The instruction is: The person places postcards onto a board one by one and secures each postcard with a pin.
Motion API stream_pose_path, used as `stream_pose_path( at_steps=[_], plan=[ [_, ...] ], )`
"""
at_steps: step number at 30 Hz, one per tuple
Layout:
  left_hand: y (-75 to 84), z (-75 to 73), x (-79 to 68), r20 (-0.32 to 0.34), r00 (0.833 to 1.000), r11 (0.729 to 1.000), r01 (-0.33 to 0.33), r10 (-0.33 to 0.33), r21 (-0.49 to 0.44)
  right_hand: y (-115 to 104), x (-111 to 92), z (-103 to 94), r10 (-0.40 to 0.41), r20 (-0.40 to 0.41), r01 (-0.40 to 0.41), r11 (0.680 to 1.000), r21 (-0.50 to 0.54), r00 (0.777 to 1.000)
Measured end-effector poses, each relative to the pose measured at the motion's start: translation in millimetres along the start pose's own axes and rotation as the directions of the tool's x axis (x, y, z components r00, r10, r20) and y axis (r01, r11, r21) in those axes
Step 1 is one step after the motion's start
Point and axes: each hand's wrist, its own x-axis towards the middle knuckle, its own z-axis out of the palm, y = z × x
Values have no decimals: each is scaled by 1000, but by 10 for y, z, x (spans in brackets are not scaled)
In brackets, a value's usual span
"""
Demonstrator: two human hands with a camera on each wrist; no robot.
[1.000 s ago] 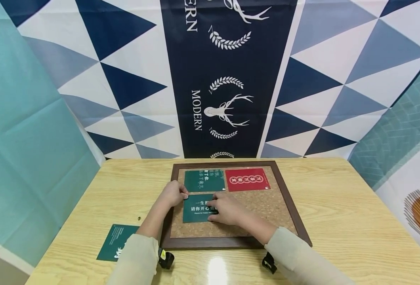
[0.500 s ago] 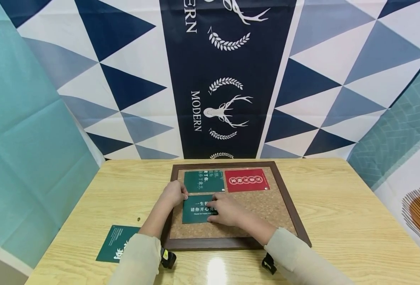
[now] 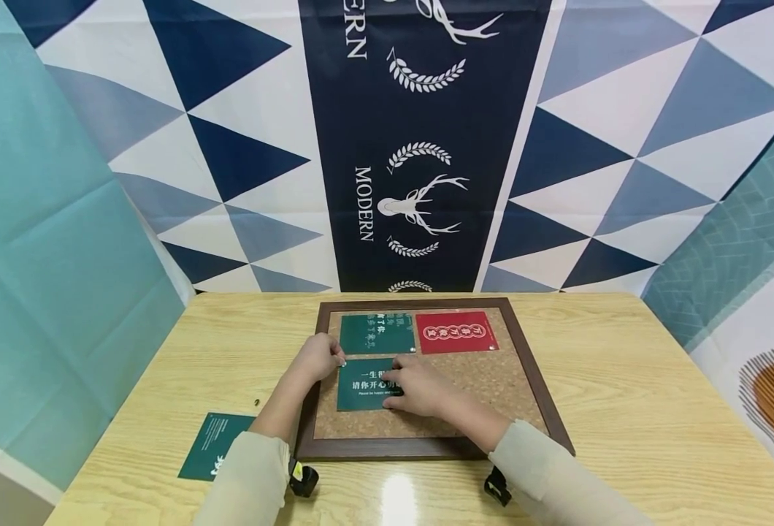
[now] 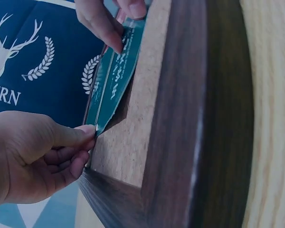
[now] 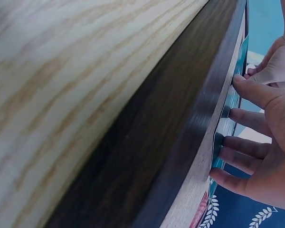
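A green card point(image 3: 358, 398) with white lettering lies on the cork board point(image 3: 479, 402), its lower edge bowed up off the cork in the left wrist view. My left hand point(image 3: 320, 356) pinches the card's upper left corner between thumb and curled fingers; a small pale spot shows by the thumb tip point(image 4: 89, 129). Spread over the card's right part, my right hand point(image 3: 421, 387) presses it with fingertips and thumb, the fingers point(image 5: 249, 147) fairly straight. Part of the lettering is hidden under that hand. Above, another green card point(image 3: 361, 336) and a red card point(image 3: 456, 332) lie side by side.
A dark brown wooden frame point(image 3: 400, 448) surrounds the cork. On the table point(image 3: 610, 409) to the left lies a further green card point(image 3: 206, 447), partly covered by the left sleeve point(image 3: 249, 475). A tiny dark object point(image 3: 257, 402) sits near it. Patterned cloth point(image 3: 420, 146) hangs behind.
Both hands stay on the card in nearly the same places. The head view shifts only slightly.
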Motion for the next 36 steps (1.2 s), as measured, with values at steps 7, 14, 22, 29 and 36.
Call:
stream_pose_path(
  at_steps=[7,14,22,29,36],
  plan=[
    [55,18,13,-12,999,997,35,-34,73,11,-8,8,-5,-11,5,1000,3,1000],
    [63,15,21,-13,999,995,35,-34,94,1,-11,-3,-5,-12,5,1000,18,1000],
    [1,18,21,-24,1000,998,1,1,55,13,-4,5,8,-15,-8,999,41,1000],
    [-55,41,-9,-45,999,1000,-11,12,11,19,2,5,12,-14,-11,1000,28,1000],
    [-84,46,-36,-50,998,999,-48,47,-12,56,-15,-12,2,-44,1,998,59,999]
  ],
)
